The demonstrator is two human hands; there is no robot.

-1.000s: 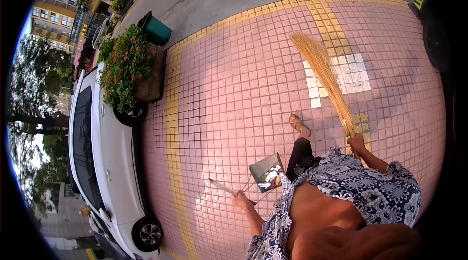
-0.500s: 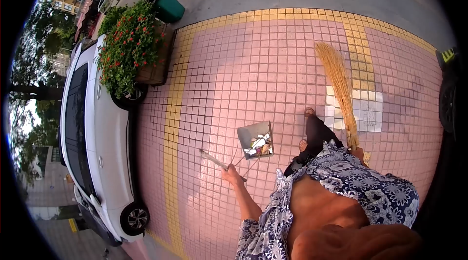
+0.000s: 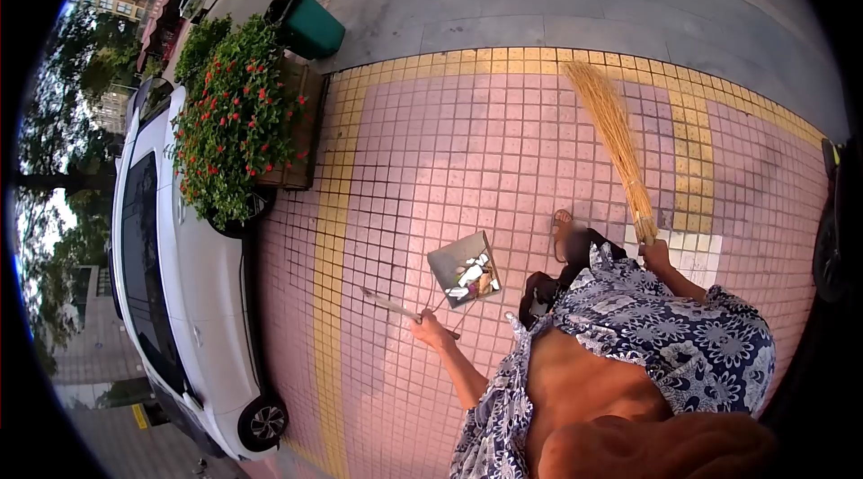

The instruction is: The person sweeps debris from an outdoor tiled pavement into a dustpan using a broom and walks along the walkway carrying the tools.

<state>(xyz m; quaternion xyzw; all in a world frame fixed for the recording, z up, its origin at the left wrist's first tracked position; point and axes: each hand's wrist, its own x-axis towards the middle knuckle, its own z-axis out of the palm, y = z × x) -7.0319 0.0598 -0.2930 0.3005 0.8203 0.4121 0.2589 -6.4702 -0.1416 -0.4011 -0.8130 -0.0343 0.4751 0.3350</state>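
Note:
My left hand (image 3: pixel 432 332) is closed around the bar-like handle of a metal dustpan (image 3: pixel 446 266), which hangs or rests just ahead of it on thin rods; I cannot tell if it touches the paving. White scraps and brownish bits of litter (image 3: pixel 470 276) lie in the pan. On the other side, my right hand (image 3: pixel 655 254) grips the bound end of a long straw broom (image 3: pixel 615 142). Its bristles stretch forward over the pink tiles towards the yellow border. Between the two tools a sandalled foot (image 3: pixel 562 232) shows below the patterned shirt.
A white car (image 3: pixel 202 290) is parked along the left. Ahead of it stand a wooden planter (image 3: pixel 292 142) of red flowers (image 3: pixel 238 106) and a green bin (image 3: pixel 316 28). Grey road (image 3: pixel 539 12) runs beyond the yellow tile edge (image 3: pixel 512 59). Pale tiles (image 3: pixel 701 254) lie at the right.
The broom and my right hand have swung forward and slightly left. The pavement has shifted towards me in view, and a foot has changed position. My left hand still holds the dustpan.

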